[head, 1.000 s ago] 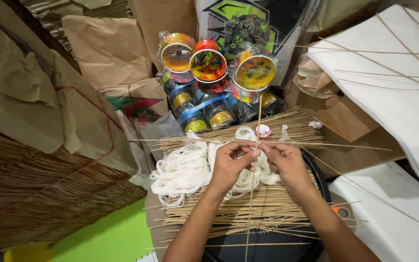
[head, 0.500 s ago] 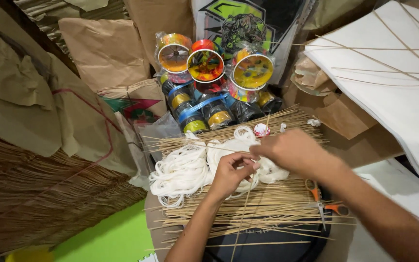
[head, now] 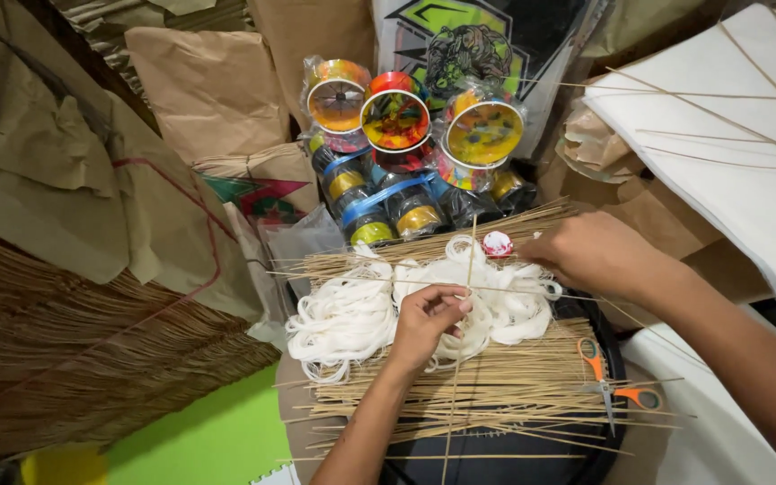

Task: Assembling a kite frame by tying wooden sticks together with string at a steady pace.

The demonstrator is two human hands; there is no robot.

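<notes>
My left hand [head: 427, 321] pinches two thin bamboo sticks [head: 465, 286] where they cross, one upright and one lying sideways, above a heap of white string [head: 352, 310]. My right hand [head: 586, 254] reaches out to the right end of the heap, fingers curled near a small red-and-white spool [head: 497, 243]; whether it grips anything I cannot tell. Under both hands lies a layer of many loose bamboo sticks [head: 505, 386] on a dark round tray [head: 496, 467].
Orange-handled scissors [head: 605, 382] lie on the sticks at the right. Colourful string reels in plastic wrap [head: 394, 121] stand behind the heap. White paper kites with stick frames [head: 729, 135] rest at the right, brown paper [head: 56, 171] and a bundle of sticks [head: 65, 359] at the left.
My right hand has left the crossed sticks and moved up and to the right, toward the small spool. My left hand stays pinched on the crossing.
</notes>
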